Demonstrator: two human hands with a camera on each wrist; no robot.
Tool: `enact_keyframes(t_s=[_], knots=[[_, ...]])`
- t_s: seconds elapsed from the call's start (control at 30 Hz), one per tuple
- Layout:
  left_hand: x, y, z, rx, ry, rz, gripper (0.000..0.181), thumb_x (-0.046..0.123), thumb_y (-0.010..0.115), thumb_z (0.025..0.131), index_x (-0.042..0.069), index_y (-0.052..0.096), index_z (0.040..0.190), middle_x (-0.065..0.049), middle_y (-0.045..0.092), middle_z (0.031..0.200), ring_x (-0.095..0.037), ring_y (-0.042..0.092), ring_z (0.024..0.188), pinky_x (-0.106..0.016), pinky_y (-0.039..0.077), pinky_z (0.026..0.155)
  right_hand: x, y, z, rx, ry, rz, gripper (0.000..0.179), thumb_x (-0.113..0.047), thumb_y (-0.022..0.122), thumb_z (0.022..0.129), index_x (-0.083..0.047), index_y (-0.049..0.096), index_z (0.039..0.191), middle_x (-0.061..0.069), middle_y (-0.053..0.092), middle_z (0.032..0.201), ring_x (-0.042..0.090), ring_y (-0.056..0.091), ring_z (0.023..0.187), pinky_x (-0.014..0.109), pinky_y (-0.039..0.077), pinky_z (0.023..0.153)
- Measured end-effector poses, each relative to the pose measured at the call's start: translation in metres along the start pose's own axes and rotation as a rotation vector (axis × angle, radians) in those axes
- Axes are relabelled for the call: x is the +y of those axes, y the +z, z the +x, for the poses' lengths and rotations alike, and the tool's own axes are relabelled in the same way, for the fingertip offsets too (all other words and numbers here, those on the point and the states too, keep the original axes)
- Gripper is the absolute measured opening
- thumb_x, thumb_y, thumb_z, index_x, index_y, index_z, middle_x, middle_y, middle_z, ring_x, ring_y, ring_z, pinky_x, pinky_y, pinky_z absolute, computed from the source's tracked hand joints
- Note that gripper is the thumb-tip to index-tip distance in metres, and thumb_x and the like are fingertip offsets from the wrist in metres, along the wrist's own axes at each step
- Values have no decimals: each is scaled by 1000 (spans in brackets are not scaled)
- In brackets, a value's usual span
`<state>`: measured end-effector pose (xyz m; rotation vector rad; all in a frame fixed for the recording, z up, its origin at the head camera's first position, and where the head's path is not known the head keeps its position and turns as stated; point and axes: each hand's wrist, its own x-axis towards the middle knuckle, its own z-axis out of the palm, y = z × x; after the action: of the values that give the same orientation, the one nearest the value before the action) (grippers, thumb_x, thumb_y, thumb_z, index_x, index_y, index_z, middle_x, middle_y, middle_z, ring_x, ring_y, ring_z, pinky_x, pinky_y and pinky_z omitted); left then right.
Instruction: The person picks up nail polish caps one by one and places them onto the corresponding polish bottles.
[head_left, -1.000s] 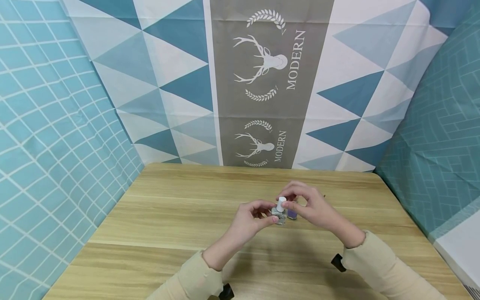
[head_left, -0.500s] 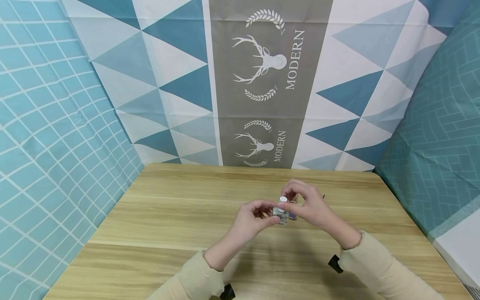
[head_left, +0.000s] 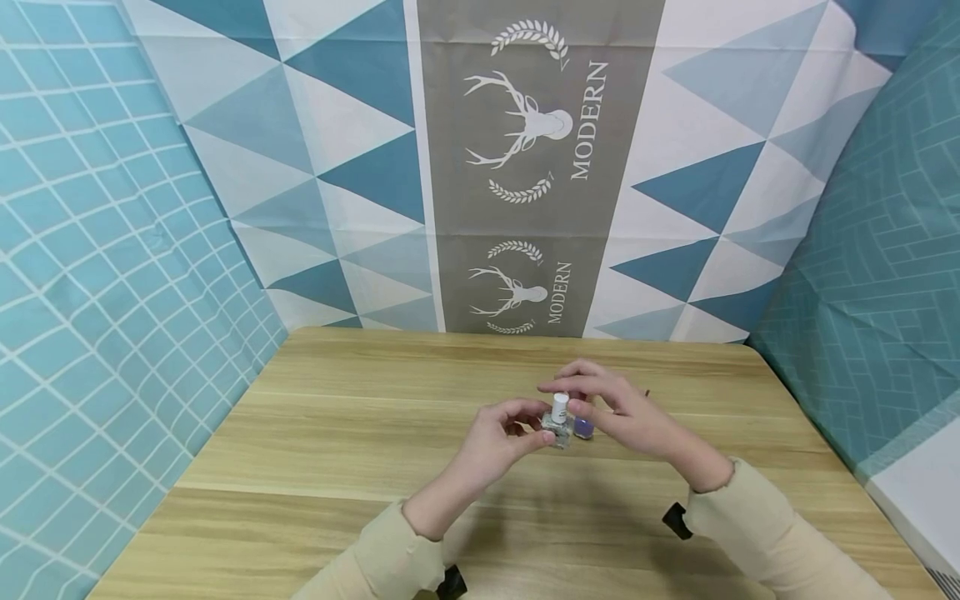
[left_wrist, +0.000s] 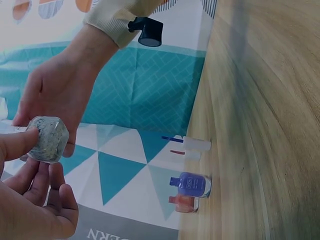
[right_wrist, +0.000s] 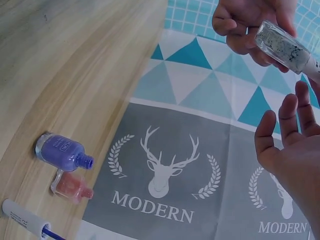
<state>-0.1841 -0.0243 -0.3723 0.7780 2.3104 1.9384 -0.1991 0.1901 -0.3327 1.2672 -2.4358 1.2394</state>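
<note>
My left hand (head_left: 504, 433) pinches a clear glass nail polish bottle (head_left: 557, 430) between thumb and fingers, above the table. Glittery flecks show through its glass in the left wrist view. A white cap (head_left: 560, 407) sits upright on its neck. My right hand (head_left: 611, 408) is at this cap, its thumb tip close to the right side and its index finger stretched out behind. In the right wrist view its other fingers (right_wrist: 289, 120) hang loosely, apart from the bottle. Behind the hands stands an uncapped purple nail polish bottle (head_left: 583, 427).
An uncapped pink bottle (right_wrist: 72, 187) stands by the purple one. Two white caps stand beyond them with brushes upward, one purple-tipped (left_wrist: 196, 144) and one reddish (left_wrist: 187, 155). The wooden table (head_left: 360, 417) meets patterned cloth walls at the back and sides.
Half a second ago my right thumb and fingers pinched the cap; now they have loosened, the thumb drawn back and the index finger straightened. My left hand keeps its hold on the bottle.
</note>
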Motion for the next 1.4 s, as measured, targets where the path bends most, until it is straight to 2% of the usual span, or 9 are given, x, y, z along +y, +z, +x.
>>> enact_keyframes(t_s=[0.27, 0.57, 0.97, 1.1, 1.23, 1.4], knots=[[4, 0, -1, 4, -57, -23, 31, 13, 73, 82, 5, 67, 111, -11, 68, 97, -14, 58, 85, -22, 47, 70, -1, 1, 1, 17, 6, 7, 26, -5, 58, 92, -19, 66, 112, -6, 58, 112, 12, 54, 99, 31, 50, 78], [4, 1, 0, 10, -49, -23, 30, 12, 74, 82, 4, 68, 110, -12, 68, 96, -13, 57, 82, -22, 46, 68, -1, 3, 3, 85, -62, -7, 28, 1, 63, 87, -17, 67, 107, -2, 61, 102, 10, 55, 86, 25, 48, 70], [2, 2, 0, 18, -35, -49, 30, 13, 75, 81, 5, 68, 109, -12, 68, 95, -11, 59, 81, -23, 48, 68, -2, 7, 3, 163, -13, -21, 23, 0, 70, 81, -18, 67, 94, -6, 59, 93, 9, 53, 79, 23, 46, 69], [3, 3, 0, 21, -38, -46, 29, 13, 75, 80, 7, 69, 108, -9, 68, 93, -10, 59, 80, -21, 47, 67, -9, 9, 6, 194, 3, -41, 23, 4, 72, 77, -14, 66, 89, -2, 58, 91, 11, 51, 77, 23, 44, 67], [4, 3, 0, 26, -44, -48, 28, 12, 76, 80, 7, 69, 106, -9, 67, 91, -11, 59, 79, -21, 47, 66, -27, 9, 9, 219, 3, -55, 20, 7, 72, 75, -9, 63, 85, 1, 57, 88, 9, 49, 75, 23, 43, 65], [4, 4, 0, 29, -38, -37, 28, 13, 76, 79, 7, 69, 105, -9, 66, 90, -10, 58, 78, -22, 47, 66, -39, 9, 11, 246, 41, -58, 20, 6, 73, 75, -9, 62, 82, 1, 57, 88, 7, 50, 74, 22, 43, 64]])
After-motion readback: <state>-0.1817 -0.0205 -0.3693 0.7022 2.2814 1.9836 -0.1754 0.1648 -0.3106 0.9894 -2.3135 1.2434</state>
